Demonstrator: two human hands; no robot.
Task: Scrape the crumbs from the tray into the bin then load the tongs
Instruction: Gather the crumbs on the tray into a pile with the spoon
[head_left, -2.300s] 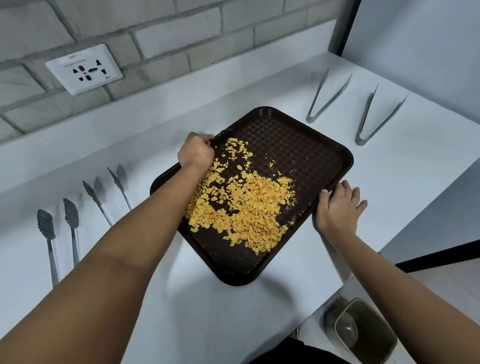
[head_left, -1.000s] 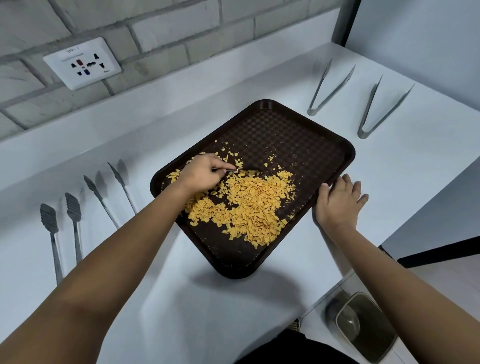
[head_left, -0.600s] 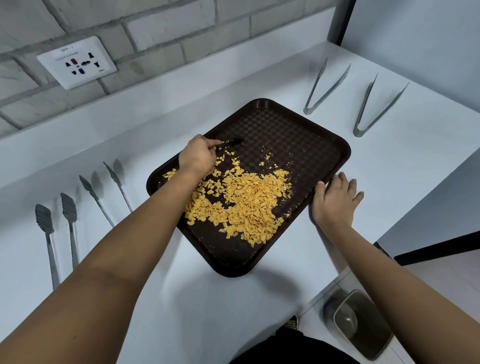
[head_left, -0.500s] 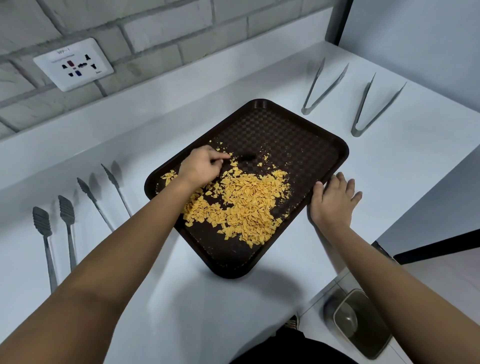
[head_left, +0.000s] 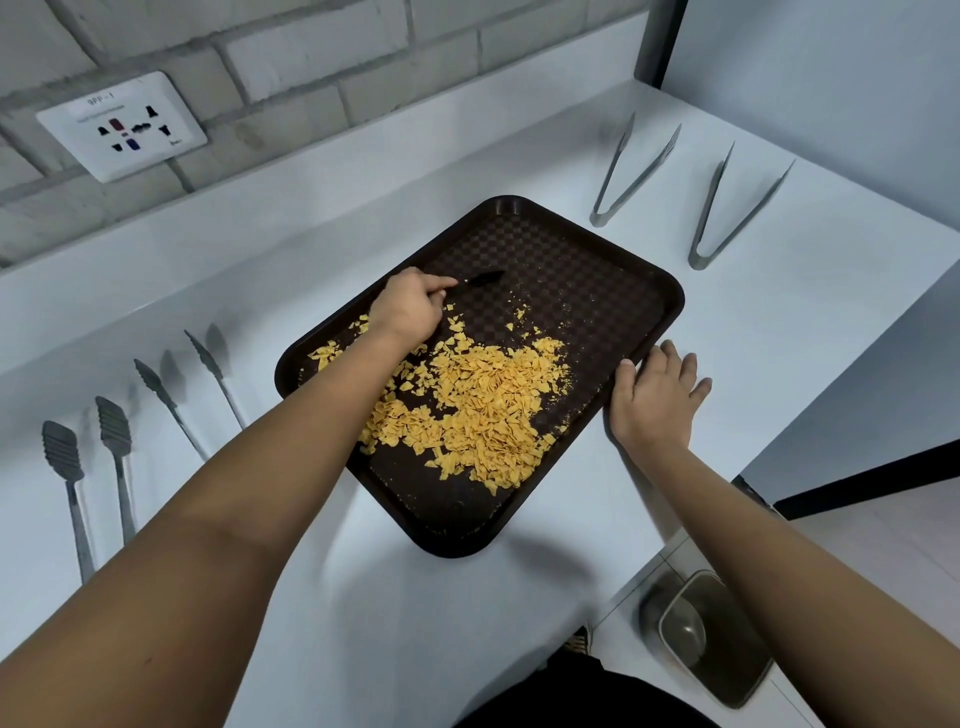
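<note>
Gripping a small dark scraper (head_left: 480, 278) in curled fingers, the left hand (head_left: 408, 306) sits over the far-left part of the dark brown tray (head_left: 597, 270), tool tip pointing toward the tray's far side, just above the patterned surface. Right hand (head_left: 657, 397) lies flat with fingers spread and relaxed on the white worktop (head_left: 415, 613), thumb side touching the tray's right rim, holding nothing. Yellow crumbs (head_left: 483, 410) piled mostly in the tray's middle and near-left area, a few strays scattered toward the scraper; far half of tray mostly bare apart from fine specks. Tray sits at an angle on the worktop. Two plain metal tongs (head_left: 631, 174) (head_left: 735, 208) lie side by side on the worktop beyond the tray to the right, apart from it. Two more tongs with flat ridged heads (head_left: 111, 447) and scalloped tips (head_left: 189, 389) lie at the left. Metal bin (head_left: 714, 639) stands on the floor below the worktop's near-right edge. Wall socket (head_left: 122, 127) on the brick wall, upper left.
</note>
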